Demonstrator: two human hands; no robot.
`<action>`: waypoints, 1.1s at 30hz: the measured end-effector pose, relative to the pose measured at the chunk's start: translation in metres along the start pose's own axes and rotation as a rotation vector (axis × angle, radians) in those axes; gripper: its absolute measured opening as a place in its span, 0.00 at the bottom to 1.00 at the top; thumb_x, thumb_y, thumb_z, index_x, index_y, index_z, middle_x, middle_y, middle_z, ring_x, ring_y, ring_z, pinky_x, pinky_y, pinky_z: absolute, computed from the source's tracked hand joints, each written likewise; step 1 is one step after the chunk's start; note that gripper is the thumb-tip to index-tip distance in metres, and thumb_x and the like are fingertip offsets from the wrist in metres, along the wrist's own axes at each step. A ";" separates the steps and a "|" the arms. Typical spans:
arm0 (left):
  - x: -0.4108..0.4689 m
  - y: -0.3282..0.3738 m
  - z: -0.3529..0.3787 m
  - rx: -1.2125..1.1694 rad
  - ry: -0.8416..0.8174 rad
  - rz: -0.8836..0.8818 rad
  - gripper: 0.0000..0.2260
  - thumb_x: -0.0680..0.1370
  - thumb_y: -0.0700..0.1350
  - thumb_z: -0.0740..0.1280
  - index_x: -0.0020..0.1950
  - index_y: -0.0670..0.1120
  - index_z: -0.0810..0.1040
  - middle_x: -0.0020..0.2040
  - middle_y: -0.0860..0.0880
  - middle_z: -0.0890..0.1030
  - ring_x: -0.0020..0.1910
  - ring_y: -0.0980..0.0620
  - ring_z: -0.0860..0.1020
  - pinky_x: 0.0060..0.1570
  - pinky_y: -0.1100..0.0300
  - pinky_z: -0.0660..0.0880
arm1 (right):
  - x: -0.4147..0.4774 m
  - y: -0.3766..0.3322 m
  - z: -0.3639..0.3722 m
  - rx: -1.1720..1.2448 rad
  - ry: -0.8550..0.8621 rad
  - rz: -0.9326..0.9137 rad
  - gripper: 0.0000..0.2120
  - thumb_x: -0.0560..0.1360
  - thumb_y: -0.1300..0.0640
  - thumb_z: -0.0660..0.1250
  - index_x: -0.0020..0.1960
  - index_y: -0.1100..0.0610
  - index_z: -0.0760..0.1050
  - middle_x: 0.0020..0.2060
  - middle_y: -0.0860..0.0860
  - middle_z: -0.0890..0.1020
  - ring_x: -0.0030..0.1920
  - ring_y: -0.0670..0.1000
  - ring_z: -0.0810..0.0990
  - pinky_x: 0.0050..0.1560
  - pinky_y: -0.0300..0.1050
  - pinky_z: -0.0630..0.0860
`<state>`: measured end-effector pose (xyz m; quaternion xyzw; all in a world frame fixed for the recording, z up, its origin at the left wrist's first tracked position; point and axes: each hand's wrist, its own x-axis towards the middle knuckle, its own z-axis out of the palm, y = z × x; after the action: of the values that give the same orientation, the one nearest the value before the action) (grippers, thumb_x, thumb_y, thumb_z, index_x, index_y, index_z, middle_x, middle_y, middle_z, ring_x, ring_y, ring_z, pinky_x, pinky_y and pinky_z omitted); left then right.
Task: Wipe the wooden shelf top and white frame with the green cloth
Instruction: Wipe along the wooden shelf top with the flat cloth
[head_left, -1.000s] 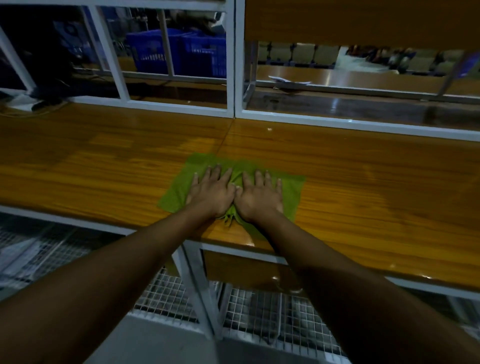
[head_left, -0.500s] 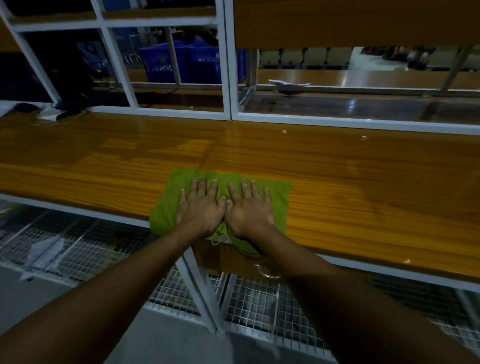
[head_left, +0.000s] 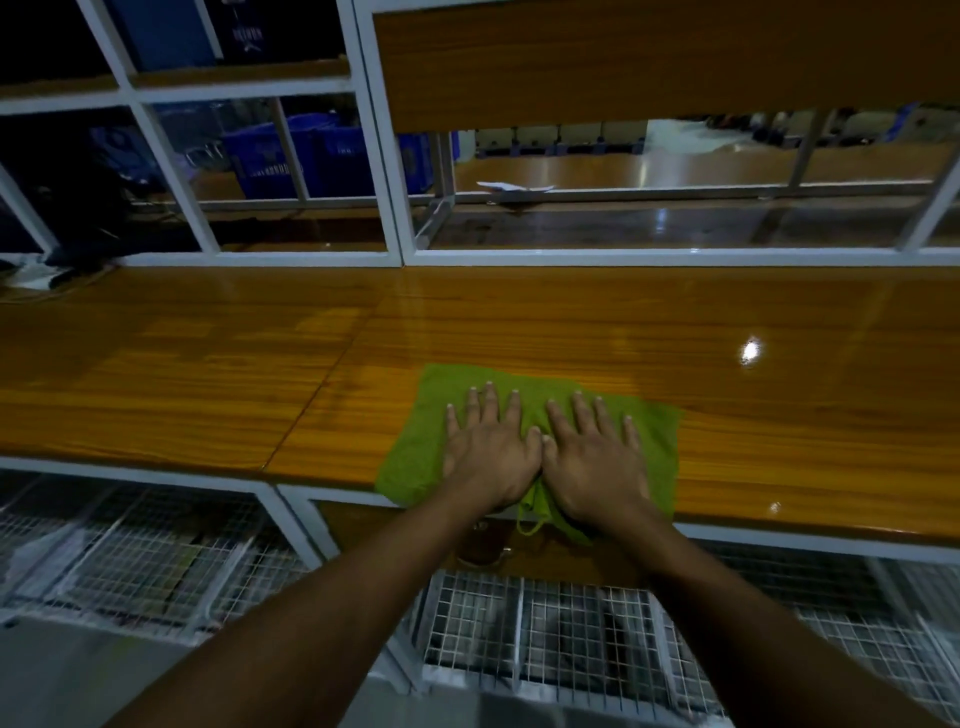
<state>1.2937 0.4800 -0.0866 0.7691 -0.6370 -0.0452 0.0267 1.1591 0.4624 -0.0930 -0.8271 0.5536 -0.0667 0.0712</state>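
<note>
**Shelf top**: one, in two glossy lengths that meet at a seam left of centre. It spans the middle of the picture. Judged hard, slick and fixed, so a cloth should glide on it.

**White frame**: one. Its bars run under the front edge and rise at upper centre. Judged rigid, and the bars are narrow, so the cloth would likely need wrapping round them.

**Green cloth**: one, spread flat at lower centre, right of the seam. Its near edge hangs over the front lip. Judged light, soft and limp. It is best driven by flat palm pressure, or gathered at the overhanging edge.

**Hands**: two. The left hand and right hand lie side by side on the cloth with thumbs touching. The fingers are straight and spread, pressing down and gripping nothing.
</note>
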 end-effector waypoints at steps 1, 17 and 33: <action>0.000 0.001 0.000 -0.003 -0.006 0.019 0.30 0.81 0.62 0.43 0.81 0.50 0.45 0.80 0.44 0.42 0.79 0.43 0.41 0.75 0.39 0.40 | -0.002 0.001 0.000 -0.006 0.007 0.021 0.28 0.82 0.40 0.40 0.81 0.47 0.46 0.80 0.52 0.46 0.79 0.54 0.42 0.76 0.61 0.40; -0.024 -0.138 -0.008 0.011 0.063 0.054 0.28 0.81 0.64 0.43 0.80 0.58 0.45 0.81 0.51 0.43 0.79 0.51 0.41 0.76 0.43 0.41 | 0.007 -0.121 0.021 -0.008 -0.028 -0.035 0.32 0.81 0.38 0.39 0.81 0.50 0.42 0.79 0.56 0.42 0.79 0.59 0.38 0.75 0.65 0.37; 0.068 -0.185 -0.018 -0.020 -0.004 0.015 0.28 0.82 0.63 0.45 0.80 0.56 0.45 0.81 0.50 0.42 0.79 0.48 0.40 0.74 0.39 0.40 | 0.099 -0.157 0.029 -0.007 -0.050 -0.019 0.31 0.82 0.39 0.41 0.81 0.50 0.43 0.80 0.55 0.44 0.79 0.57 0.40 0.75 0.64 0.38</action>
<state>1.4890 0.4472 -0.0892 0.7639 -0.6423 -0.0528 0.0337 1.3446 0.4309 -0.0887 -0.8341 0.5438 -0.0447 0.0813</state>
